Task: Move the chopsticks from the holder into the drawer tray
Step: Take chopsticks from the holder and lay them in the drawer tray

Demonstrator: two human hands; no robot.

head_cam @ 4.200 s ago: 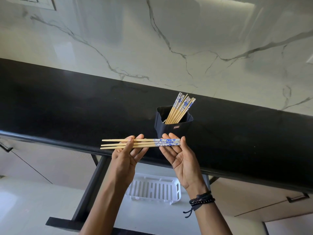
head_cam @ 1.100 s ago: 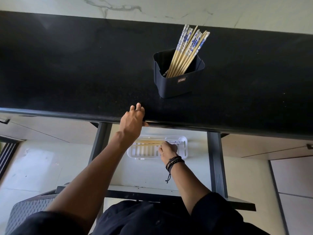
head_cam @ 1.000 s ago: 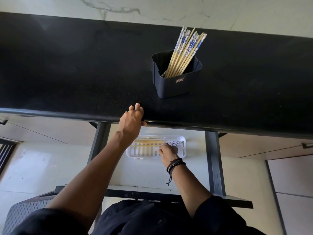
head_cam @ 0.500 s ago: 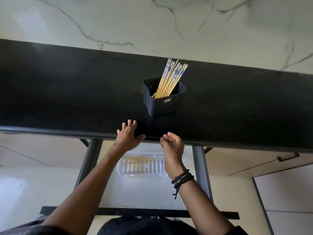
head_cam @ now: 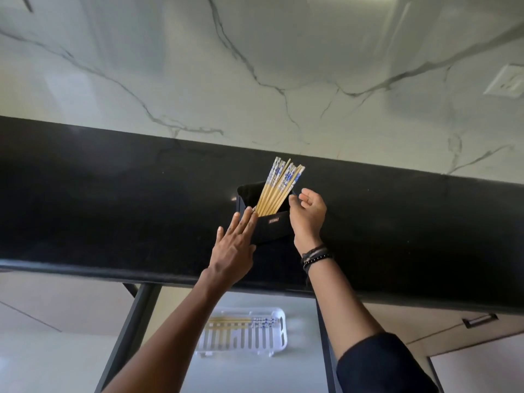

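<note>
- Right hand [head_cam: 307,215] — fingers curled at the right flank of the bundle, thumb tip just at the outermost stick. Whether it already pinches one cannot be told.
- Left hand [head_cam: 234,248] — fingers straight, laid flat against the holder's left front wall; it holds nothing and probably steadies the holder.
- Chopsticks [head_cam: 279,188] — a bundle standing in the holder [head_cam: 272,226], leaning. The long axis runs from the lower left inside the holder up to the right, with the blue-and-white tops uppermost. The bundle lies just left of the right hand's fingers, so that hand is nearer the tops. The left hand is nearer the buried ends.
- Holder — dark, squarish, on the black counter [head_cam: 113,208], set back from the front edge.
- Likely draw — along the axis, up and to the right. There is open room above the tops, with the marble wall [head_cam: 255,66] behind.
- Drawer tray [head_cam: 279,333] — white and slotted, in the open drawer [head_cam: 255,373] below the counter's front edge, well apart from the holder.
- Laid sticks [head_cam: 241,321] — already flat along the tray's far side, patterned ends to the right. The next ones must tip from leaning to flat and clear the counter's edge.
</note>
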